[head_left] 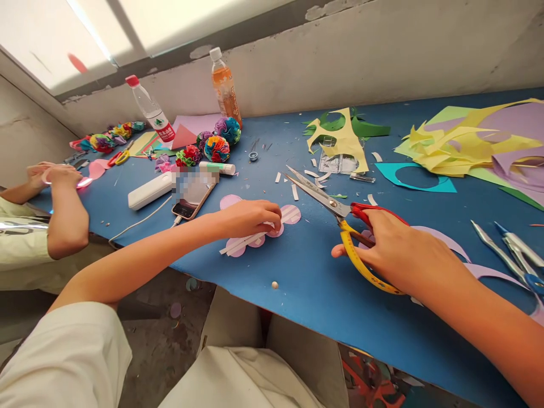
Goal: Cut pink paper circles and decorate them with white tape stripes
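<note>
The scalloped lilac paper cutout lies flat on the blue table under the left hand, whose fingers press down on it without closing round it. Its lobed outline looks fully cut, and white strips already lie across it. Just right of that press, the right hand clasps the red and yellow handles of the scissors, blades parted with no paper between them, so no cut is under way; lilac offcuts lie beneath that forearm
</note>
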A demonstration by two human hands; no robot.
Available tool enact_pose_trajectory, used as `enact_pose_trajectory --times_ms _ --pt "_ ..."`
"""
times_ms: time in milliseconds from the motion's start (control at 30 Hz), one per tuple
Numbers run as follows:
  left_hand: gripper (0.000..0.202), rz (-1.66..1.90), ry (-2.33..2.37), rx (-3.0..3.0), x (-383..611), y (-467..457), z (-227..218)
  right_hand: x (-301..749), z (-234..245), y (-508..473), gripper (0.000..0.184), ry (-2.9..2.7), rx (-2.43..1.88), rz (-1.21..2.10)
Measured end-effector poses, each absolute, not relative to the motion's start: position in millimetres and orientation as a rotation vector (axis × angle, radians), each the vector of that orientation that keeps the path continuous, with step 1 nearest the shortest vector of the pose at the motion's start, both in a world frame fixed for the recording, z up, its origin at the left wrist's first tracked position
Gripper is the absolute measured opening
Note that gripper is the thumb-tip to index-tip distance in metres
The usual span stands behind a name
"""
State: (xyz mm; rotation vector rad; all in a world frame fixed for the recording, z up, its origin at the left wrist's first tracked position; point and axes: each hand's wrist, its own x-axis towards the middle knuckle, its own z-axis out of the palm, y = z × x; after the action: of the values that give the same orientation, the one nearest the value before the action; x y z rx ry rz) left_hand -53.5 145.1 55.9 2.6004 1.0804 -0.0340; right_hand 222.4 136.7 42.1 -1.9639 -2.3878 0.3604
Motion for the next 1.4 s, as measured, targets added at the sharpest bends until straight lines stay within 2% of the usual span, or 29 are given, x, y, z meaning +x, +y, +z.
enact_pose_trajectory --times_ms 133,233,300,433,633,733,800,867,967,1133,1300,1400 --pt "0.017 -0.034 1.077 2.52 -51 148 65 222 43 136 0.074 -2.352 -1.938 0.454" --pt "0.038 -0.089 1.145 2.4 -45 154 75 221 46 136 0.076 -2.336 -1.945 0.464" --pt "0.045 -0.12 1.137 2.309 -40 162 79 219 50 135 0.077 -2.33 -1.955 0.439" --pt "0.032 -0.173 1.107 2.145 -33 180 78 215 58 134 0.081 -2.311 -2.028 0.408" --pt "0.026 -0.109 1.315 2.158 -33 161 83 212 63 131 0.088 -2.3 -2.024 0.373" --pt "0.048 -0.088 1.605 2.141 -40 129 86 212 64 130 0.083 -2.297 -1.98 0.349" --pt "0.064 -0.233 1.797 2.079 -44 112 87 212 65 129 0.079 -2.304 -1.962 0.337" --pt "0.071 -0.345 1.861 2.038 -45 104 89 210 66 128 0.077 -2.312 -1.962 0.33" --pt "0.075 -0.42 1.848 1.992 -42 110 94 208 69 126 0.075 -2.308 -1.986 0.341" --pt "0.055 -0.435 1.784 1.965 -39 121 95 207 71 125 0.077 -2.306 -1.971 0.37" --pt "0.081 -0.356 1.82 1.964 -38 118 92 212 70 126 0.076 -2.324 -1.921 0.399" --pt "0.08 -0.359 1.829 1.933 -37 119 93 212 70 126 0.077 -2.322 -1.89 0.402"
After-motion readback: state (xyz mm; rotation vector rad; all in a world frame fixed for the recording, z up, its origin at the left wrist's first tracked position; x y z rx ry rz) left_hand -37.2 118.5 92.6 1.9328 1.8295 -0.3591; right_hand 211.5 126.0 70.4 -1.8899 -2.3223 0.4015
